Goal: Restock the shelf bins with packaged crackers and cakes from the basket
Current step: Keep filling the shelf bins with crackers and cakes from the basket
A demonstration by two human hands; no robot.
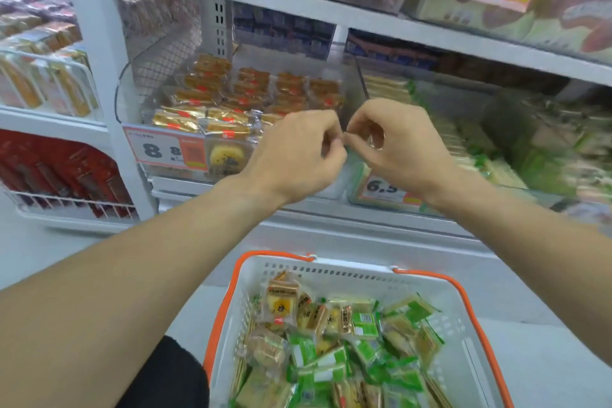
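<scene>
Head view: two hands raised before the shelf bins, left hand (298,156) and right hand (397,146), fingertips meeting, curled; what they pinch cannot be told. One white basket (331,270) below, holding many green and gold packets (334,358).

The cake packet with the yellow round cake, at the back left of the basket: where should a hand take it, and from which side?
Probably from above, pinching the top sealed edge. The cake packet leans half upright against the basket wall, its flat upper seam free, while green packets crowd its lower part.
</scene>
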